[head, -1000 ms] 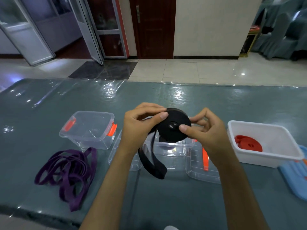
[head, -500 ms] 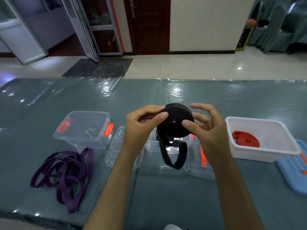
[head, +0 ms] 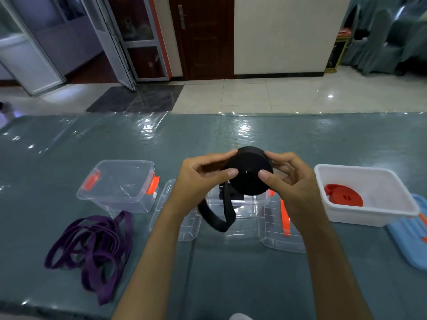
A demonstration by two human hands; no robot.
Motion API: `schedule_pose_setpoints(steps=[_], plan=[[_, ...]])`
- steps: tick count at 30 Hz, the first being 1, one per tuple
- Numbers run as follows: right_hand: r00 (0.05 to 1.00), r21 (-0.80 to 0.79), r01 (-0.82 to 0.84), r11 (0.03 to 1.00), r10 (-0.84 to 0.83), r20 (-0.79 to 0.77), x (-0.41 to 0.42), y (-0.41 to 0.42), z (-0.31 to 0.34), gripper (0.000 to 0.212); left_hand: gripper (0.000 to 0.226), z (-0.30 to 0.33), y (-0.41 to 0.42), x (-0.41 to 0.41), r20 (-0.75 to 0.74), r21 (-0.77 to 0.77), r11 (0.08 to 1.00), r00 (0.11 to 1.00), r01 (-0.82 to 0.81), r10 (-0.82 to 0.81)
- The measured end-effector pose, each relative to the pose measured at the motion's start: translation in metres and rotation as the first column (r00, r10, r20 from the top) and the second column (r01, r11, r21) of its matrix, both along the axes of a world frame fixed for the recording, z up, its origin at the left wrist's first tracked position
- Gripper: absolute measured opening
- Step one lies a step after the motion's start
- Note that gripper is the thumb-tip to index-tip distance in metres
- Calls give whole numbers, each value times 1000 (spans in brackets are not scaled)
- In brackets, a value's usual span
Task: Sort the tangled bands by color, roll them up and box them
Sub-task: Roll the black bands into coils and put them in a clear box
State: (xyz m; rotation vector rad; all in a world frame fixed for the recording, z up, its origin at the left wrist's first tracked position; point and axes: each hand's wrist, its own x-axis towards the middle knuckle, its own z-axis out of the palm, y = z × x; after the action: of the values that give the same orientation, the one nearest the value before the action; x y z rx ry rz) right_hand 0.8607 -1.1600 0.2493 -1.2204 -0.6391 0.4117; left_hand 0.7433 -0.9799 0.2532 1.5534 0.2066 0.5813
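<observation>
A black band roll (head: 248,173) is held above the table between both hands. My left hand (head: 201,179) pinches its left side with thumb and fingertips; my right hand (head: 288,179) pinches its right side the same way. A short loose loop of the black band (head: 217,218) hangs below the roll. A tangle of purple bands (head: 92,248) lies on the table at the left. A rolled red band (head: 343,196) lies in the white tub (head: 379,218) at the right.
An empty clear box with orange latches (head: 120,185) stands at the left. Another clear box (head: 240,204) sits under my hands, with clear lids (head: 182,227) (head: 277,236) to either side. A blue lid (head: 409,241) lies at the right edge. The table has a shiny plastic cover (head: 231,269).
The hanging black tail has grown shorter as more band has wound onto the roll. The roll and both hands sit slightly higher in view.
</observation>
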Motion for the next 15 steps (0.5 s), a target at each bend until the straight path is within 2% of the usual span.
schedule_pose_setpoints(steps=[4,6,10,15], plan=[[992,-176,-122,977,122,-8,9,-2,0,41,31,-4,1,-2,-8,0,992,992,-127,127],[995,-126,-95,987,95,-12,5,3,1,42,28,-7,4,-3,0,-37,994,995,-99,99],[999,-30,-15,999,14,-30,0,14,-2,34,41,-3,9,-6,-19,-21,1000,1000,-23,23],[991,-68,-122,990,118,-64,-2,27,-3,47,26,-4,9,-2,28,-45,974,974,-223,225]])
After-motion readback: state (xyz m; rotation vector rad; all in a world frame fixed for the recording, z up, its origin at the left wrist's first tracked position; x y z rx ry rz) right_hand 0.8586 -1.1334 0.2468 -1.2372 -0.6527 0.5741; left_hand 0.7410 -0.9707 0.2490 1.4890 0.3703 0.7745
